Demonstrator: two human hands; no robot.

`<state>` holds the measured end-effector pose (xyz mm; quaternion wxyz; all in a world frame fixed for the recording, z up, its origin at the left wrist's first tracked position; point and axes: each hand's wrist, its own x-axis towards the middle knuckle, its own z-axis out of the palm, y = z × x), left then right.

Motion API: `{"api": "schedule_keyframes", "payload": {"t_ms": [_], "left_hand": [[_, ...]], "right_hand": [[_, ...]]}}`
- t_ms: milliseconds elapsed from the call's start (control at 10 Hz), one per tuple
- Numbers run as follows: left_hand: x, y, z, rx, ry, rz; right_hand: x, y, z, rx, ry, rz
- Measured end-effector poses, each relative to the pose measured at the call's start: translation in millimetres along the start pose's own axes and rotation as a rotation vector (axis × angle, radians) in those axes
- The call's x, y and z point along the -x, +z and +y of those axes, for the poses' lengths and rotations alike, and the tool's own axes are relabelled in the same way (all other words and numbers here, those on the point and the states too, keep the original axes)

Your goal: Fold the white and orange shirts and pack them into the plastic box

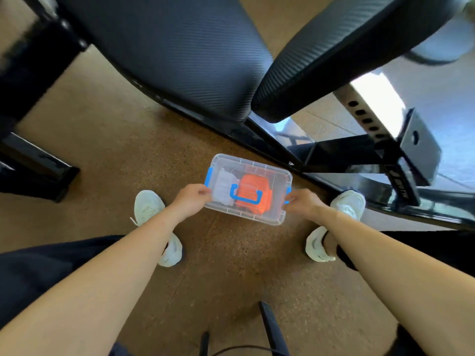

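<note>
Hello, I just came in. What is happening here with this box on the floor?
A person holds a clear plastic box by its two ends, left hand and right hand, over a brown floor between their feet. The lid with the blue handle is on. Inside lie the white shirt and the orange shirt, both folded.

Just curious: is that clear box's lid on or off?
On. The lid with its blue handle covers the plastic box; both shirts show beneath it.

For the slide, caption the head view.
Both hands, left hand and right hand, grip the lidded plastic box holding both shirts.
</note>
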<state>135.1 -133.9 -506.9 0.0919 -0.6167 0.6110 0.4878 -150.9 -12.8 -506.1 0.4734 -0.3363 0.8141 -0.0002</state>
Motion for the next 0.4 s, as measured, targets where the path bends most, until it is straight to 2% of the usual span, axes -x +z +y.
{"api": "schedule_keyframes", "payload": {"t_ms": [200,400], "left_hand": [[71.2,-39.3,39.4,0.030,0.170,0.076],[151.8,-61.4,74.8,0.092,0.370,0.133]], "right_hand": [[72.3,-33.8,-32.3,0.043,-0.221,0.037],[152.8,-54.3,-44.8,-0.026,-0.425,0.126]]}}
